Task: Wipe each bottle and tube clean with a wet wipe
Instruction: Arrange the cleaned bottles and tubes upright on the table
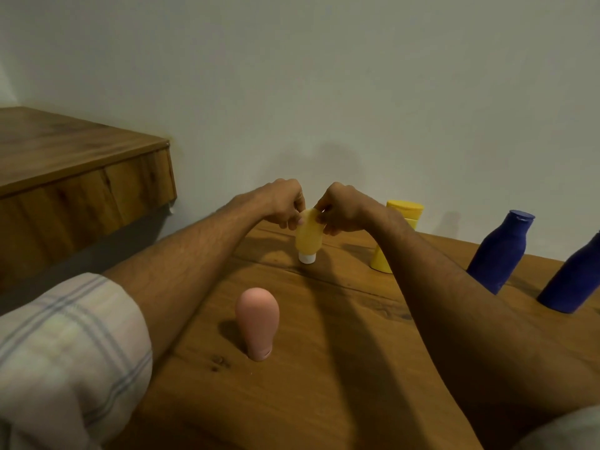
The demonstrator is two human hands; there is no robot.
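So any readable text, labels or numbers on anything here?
None readable in the head view.
yellow tube: no print shows.
pink tube: no print shows.
yellow bottle: partly hidden, no label shows.
left blue bottle: no label shows.
right blue bottle: cut off by the frame edge, no label shows.

Grained wooden table point(324, 368), matt plastic pink tube point(257, 323), 2 smooth blue bottles point(498, 251), checked cloth sleeve point(68, 345).
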